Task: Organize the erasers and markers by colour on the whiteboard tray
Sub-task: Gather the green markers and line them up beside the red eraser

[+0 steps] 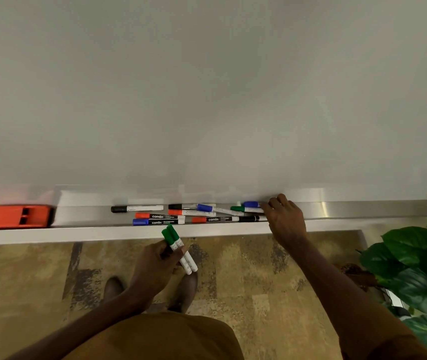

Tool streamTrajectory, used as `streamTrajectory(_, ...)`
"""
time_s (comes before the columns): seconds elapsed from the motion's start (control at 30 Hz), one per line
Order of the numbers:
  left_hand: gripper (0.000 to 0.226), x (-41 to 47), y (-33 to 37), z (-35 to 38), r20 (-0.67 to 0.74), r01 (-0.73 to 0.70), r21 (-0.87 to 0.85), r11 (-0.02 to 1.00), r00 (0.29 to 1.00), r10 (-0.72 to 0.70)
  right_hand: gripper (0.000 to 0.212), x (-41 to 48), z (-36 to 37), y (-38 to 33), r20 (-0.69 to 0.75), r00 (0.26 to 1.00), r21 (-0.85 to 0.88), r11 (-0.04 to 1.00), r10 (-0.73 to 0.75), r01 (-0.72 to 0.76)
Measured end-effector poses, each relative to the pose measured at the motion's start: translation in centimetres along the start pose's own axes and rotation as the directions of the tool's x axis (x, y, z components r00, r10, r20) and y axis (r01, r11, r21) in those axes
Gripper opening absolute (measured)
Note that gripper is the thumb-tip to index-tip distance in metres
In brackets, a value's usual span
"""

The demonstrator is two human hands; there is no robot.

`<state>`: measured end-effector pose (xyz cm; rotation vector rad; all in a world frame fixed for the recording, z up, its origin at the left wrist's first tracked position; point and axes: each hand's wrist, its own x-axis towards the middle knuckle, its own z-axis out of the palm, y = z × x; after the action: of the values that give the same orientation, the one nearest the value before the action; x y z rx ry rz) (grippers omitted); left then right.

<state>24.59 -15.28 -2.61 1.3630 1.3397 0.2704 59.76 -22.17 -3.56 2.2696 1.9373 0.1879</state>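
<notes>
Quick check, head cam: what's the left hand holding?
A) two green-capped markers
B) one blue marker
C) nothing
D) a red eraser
A: the left hand grips two green-capped markers below the tray, while the red eraser sits far left on the tray, untouched.

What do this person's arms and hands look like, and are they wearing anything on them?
Both forearms are bare, with no gloves, watch or rings visible on the left hand or the right hand. A brown-orange sleeve shows at the right upper arm, matching the brown-orange garment below.
</notes>
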Motion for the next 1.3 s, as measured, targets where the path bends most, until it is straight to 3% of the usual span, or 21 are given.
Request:
streamTrajectory(0.27,0.008,0.0,-0.3,0.2,0.022,0.004,0.007,1.000,1.000,-0.004,0.031,-1.9,0.1,4.2,0.063,0.991,-0.072,0.991,0.119,-0.114)
streamTrajectory(0.57,0.004,-0.1,0.1,1.0,0.041,-0.007,0.040,0.999,0.999,0.006,0.025,-4.4,0.7,9.3,0.194,0.919,-0.120,0.938,0.343,-0.325)
streamTrajectory(0.8,0.006,0.0,0.9,0.9,0.028,0.012,0.018,1.000,1.000,-0.013,0.026,-5.1,1.9,11.1,0.168,0.924,-0.015,0.938,0.343,-0.345)
streamTrajectory(1.0,0.025,0.1,0.3,-0.3,0.008,0.022,-0.025,0.999,1.000,-0.022,0.034,-6.5,1.2,10.9,0.088,0.938,0.102,0.934,0.334,-0.342)
streamTrajectory(1.17,0.014,-0.3,-0.1,-2.2,-0.111,0.050,-0.123,0.991,0.992,-0.064,0.039,-8.2,-1.7,7.6,-0.047,0.938,0.158,0.930,0.344,-0.333)
streamTrajectory(1.3,0.010,-0.4,-0.5,-4.6,-0.218,0.079,-0.276,0.958,0.965,-0.143,0.037,-7.4,-2.7,1.7,-0.052,0.967,0.322,0.920,0.251,-0.222)
